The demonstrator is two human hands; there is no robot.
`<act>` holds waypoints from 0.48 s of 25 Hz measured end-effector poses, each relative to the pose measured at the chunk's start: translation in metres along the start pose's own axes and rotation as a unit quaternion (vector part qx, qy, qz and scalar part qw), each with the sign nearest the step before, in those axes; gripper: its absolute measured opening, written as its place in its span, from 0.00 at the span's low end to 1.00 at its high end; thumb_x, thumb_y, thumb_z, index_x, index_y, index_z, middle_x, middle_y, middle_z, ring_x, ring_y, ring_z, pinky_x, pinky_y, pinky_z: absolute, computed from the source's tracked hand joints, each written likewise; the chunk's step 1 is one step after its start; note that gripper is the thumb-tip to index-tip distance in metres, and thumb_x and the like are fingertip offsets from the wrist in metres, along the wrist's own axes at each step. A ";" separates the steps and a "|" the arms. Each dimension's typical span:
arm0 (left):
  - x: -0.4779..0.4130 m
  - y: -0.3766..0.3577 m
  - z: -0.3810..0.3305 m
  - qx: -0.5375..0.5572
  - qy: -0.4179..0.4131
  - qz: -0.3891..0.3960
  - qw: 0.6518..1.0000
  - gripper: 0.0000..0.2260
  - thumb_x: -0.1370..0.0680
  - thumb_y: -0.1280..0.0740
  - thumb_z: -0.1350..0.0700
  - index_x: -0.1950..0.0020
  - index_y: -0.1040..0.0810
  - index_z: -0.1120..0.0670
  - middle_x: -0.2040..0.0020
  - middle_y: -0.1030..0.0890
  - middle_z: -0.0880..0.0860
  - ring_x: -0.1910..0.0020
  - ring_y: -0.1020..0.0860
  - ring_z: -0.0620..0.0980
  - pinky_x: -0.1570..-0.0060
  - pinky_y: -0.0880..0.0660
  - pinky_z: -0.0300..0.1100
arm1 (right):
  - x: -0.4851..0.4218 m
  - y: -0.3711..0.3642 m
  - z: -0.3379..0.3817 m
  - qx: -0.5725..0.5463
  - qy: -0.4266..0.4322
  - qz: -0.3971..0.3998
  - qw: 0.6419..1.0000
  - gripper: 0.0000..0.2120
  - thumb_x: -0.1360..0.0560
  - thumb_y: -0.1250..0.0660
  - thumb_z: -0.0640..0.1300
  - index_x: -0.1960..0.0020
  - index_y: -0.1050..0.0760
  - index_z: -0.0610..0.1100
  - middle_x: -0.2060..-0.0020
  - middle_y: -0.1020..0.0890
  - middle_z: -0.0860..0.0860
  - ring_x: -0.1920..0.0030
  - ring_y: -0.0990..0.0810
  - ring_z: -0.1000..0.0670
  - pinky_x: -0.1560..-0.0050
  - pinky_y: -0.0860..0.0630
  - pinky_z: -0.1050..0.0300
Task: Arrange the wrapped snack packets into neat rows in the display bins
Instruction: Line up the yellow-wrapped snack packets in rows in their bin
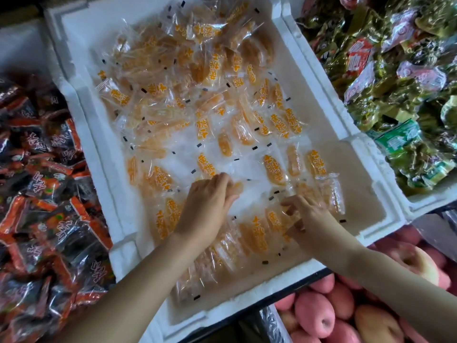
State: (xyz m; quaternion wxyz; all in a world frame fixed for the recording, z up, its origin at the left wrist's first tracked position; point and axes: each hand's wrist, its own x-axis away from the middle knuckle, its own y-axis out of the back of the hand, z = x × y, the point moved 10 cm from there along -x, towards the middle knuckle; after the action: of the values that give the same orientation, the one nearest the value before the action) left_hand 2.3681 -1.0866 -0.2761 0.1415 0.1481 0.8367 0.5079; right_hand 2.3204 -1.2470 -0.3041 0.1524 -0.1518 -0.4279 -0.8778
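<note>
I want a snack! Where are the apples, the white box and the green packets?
apples [319,315], head view, one pink apple's skin
white box [84,134], head view, its left wall
green packets [398,138], head view, a green wrapper's front
</note>
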 end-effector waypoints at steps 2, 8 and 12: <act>0.000 0.012 0.008 0.059 0.055 -0.013 0.997 0.09 0.22 0.34 0.52 0.48 0.28 0.57 0.53 0.19 0.48 0.60 0.20 0.48 0.57 0.23 0.44 | 0.001 -0.002 -0.001 0.113 -0.013 0.012 0.993 0.15 0.24 0.36 0.44 0.39 0.33 0.53 0.47 0.22 0.56 0.53 0.21 0.53 0.57 0.27 0.60; 0.025 0.029 -0.005 0.308 0.139 -0.012 0.941 0.08 0.29 0.34 0.45 0.53 0.30 0.43 0.61 0.21 0.48 0.63 0.19 0.47 0.65 0.25 0.34 | 0.014 0.017 0.041 -0.076 0.094 -0.059 0.991 0.20 0.26 0.39 0.57 0.36 0.35 0.53 0.48 0.24 0.59 0.54 0.23 0.59 0.57 0.25 0.63; 0.048 -0.001 -0.040 0.369 0.131 0.047 0.919 0.11 0.28 0.29 0.45 0.48 0.26 0.41 0.56 0.18 0.47 0.57 0.18 0.45 0.55 0.22 0.44 | 0.011 0.009 0.056 -0.287 0.071 -0.035 0.955 0.09 0.27 0.34 0.51 0.51 0.27 0.48 0.61 0.19 0.52 0.60 0.20 0.52 0.62 0.25 0.61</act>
State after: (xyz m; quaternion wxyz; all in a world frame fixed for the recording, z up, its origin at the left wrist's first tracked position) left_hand 2.3082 -1.1008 -0.2635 -0.0580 0.1617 0.9678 0.1839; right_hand 2.3217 -1.2093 -0.2607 0.1018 -0.1120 -0.1507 -0.9769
